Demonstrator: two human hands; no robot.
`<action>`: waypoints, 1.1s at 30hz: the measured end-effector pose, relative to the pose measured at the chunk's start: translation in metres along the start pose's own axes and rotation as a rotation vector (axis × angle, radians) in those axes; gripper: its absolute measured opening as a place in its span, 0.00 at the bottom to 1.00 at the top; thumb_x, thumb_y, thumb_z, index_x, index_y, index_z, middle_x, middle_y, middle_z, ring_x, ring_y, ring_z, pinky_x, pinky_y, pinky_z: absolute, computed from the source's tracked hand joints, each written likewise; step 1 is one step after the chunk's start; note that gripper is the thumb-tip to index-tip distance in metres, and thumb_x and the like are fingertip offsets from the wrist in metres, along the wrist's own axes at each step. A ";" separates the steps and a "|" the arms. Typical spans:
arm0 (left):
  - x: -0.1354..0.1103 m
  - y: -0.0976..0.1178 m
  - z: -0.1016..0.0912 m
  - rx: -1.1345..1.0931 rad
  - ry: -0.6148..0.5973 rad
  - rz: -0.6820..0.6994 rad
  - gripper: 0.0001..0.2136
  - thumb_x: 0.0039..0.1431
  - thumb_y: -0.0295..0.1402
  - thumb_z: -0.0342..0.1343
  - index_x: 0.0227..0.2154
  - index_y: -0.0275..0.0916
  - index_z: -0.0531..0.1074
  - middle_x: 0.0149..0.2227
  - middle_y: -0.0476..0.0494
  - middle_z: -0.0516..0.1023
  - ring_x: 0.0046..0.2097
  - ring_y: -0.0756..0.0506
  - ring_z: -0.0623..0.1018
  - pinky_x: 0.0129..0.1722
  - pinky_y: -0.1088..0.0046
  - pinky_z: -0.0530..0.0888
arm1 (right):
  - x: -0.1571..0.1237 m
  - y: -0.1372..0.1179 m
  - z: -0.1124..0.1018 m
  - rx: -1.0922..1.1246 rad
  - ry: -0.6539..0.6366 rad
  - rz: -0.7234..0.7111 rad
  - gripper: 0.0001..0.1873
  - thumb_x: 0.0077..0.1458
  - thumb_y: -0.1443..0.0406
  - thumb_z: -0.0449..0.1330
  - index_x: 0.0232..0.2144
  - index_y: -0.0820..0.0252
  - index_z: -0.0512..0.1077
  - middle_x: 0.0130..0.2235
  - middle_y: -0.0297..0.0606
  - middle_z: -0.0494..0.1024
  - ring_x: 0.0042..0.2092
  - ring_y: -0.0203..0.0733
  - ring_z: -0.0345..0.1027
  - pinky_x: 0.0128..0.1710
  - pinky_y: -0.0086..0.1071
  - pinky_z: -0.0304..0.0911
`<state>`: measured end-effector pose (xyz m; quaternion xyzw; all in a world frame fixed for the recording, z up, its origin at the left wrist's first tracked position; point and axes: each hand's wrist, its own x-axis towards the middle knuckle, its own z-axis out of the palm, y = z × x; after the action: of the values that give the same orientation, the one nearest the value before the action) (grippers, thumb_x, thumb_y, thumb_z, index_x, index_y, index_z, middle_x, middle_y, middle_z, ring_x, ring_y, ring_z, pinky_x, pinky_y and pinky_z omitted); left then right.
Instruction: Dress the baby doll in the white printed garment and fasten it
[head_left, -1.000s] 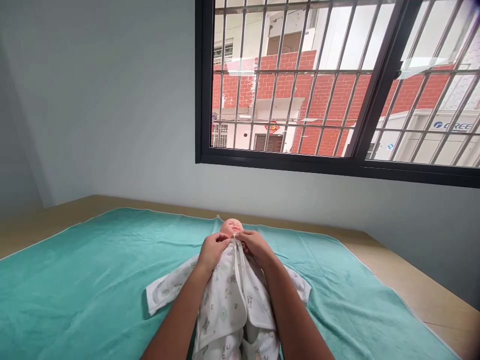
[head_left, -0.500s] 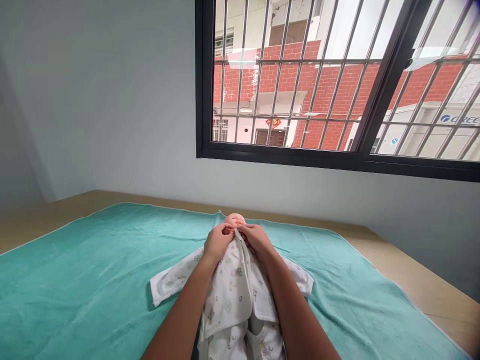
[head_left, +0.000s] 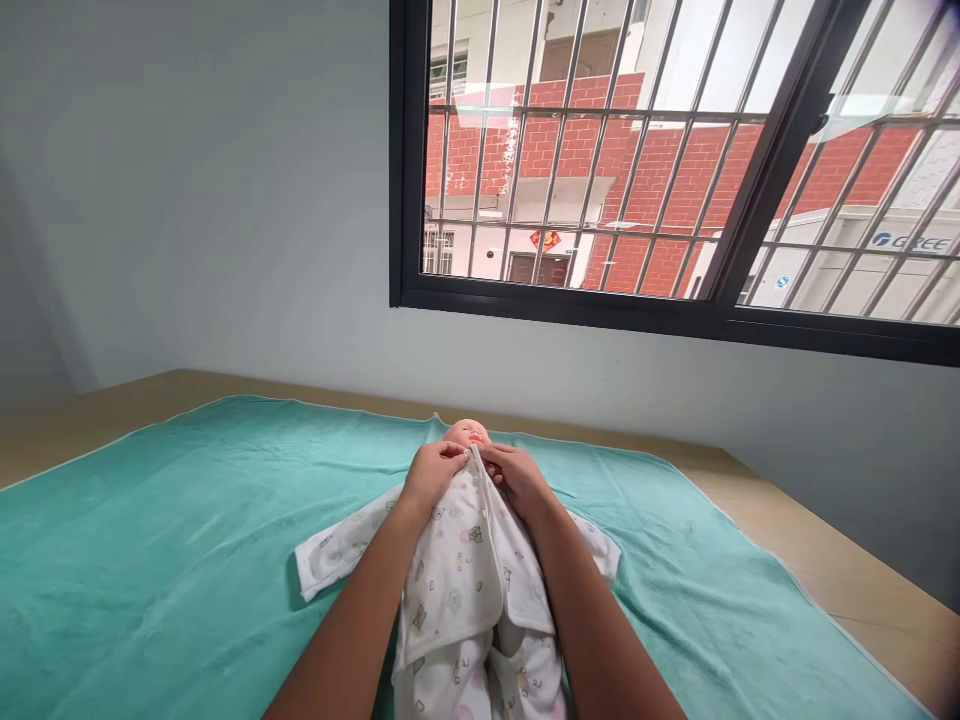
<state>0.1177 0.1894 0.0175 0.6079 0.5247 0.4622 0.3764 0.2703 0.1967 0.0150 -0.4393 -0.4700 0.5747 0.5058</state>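
At lower centre of the frame, the printed baby jacket [head_left: 454, 575] was pinched at its neckline [head_left: 475, 458] by the left hand [head_left: 435, 473] and right hand [head_left: 519, 480] (just below the doll's head [head_left: 466, 430]), apparently so its front was held together.

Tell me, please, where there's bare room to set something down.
The teal blanket is bare left and right of the baby jacket sleeves, out to the wooden tabletop. The middle is crowded: left hand and right hand are at the jacket's neckline, by the doll's head.
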 end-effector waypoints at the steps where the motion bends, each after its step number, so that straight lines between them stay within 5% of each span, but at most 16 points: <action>1: -0.001 0.001 0.000 -0.012 -0.006 -0.001 0.09 0.53 0.34 0.58 0.33 0.37 0.79 0.38 0.41 0.83 0.42 0.44 0.80 0.42 0.72 0.71 | -0.001 0.000 -0.001 0.015 -0.013 0.000 0.11 0.39 0.62 0.68 0.25 0.65 0.74 0.20 0.29 0.64 0.22 0.27 0.50 0.18 0.24 0.46; 13: 0.004 -0.010 0.004 -0.004 0.040 0.002 0.06 0.50 0.36 0.61 0.29 0.39 0.79 0.34 0.44 0.82 0.37 0.44 0.78 0.38 0.71 0.71 | -0.004 -0.003 0.000 -0.134 0.014 -0.016 0.13 0.38 0.64 0.66 0.30 0.63 0.75 0.21 0.27 0.67 0.21 0.26 0.50 0.18 0.23 0.46; 22: -0.005 0.005 -0.001 -0.119 0.007 -0.012 0.07 0.51 0.35 0.60 0.29 0.37 0.80 0.35 0.42 0.84 0.41 0.42 0.80 0.39 0.71 0.72 | -0.011 -0.015 0.013 -0.448 0.084 -0.051 0.07 0.41 0.65 0.62 0.27 0.61 0.75 0.18 0.26 0.64 0.20 0.28 0.52 0.19 0.24 0.49; 33: -0.002 0.005 0.008 -0.119 0.168 -0.157 0.10 0.42 0.28 0.62 0.32 0.39 0.75 0.33 0.43 0.81 0.35 0.44 0.78 0.33 0.72 0.70 | -0.013 -0.016 0.016 -0.500 0.096 -0.048 0.06 0.44 0.63 0.61 0.26 0.61 0.74 0.21 0.28 0.67 0.21 0.30 0.56 0.21 0.26 0.53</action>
<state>0.1263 0.1868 0.0197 0.5005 0.5720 0.5111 0.4015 0.2589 0.1834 0.0333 -0.5661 -0.5833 0.4071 0.4166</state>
